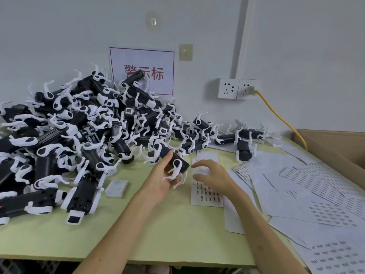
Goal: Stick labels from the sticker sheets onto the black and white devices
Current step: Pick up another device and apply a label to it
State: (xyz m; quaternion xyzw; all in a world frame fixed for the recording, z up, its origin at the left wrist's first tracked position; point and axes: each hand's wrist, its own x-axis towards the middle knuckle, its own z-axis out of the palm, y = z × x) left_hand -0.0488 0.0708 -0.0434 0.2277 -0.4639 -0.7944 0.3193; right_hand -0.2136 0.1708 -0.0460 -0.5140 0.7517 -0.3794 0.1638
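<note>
Honestly, the label could land crooked or creased, since the device (181, 165) sits loosely in the left hand (162, 180), fingers curled round it (those white clips crowd the surface). The right hand (212, 177) hovers at its 3 o'clock over the sticker sheet (206, 196), fingers spread, pinching nothing visible.

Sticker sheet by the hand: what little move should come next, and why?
Probably the right hand should dip to the sticker sheet and peel one off. It hovers just above the sheet, seemingly empty, while the left hand grips a device ready.
</note>
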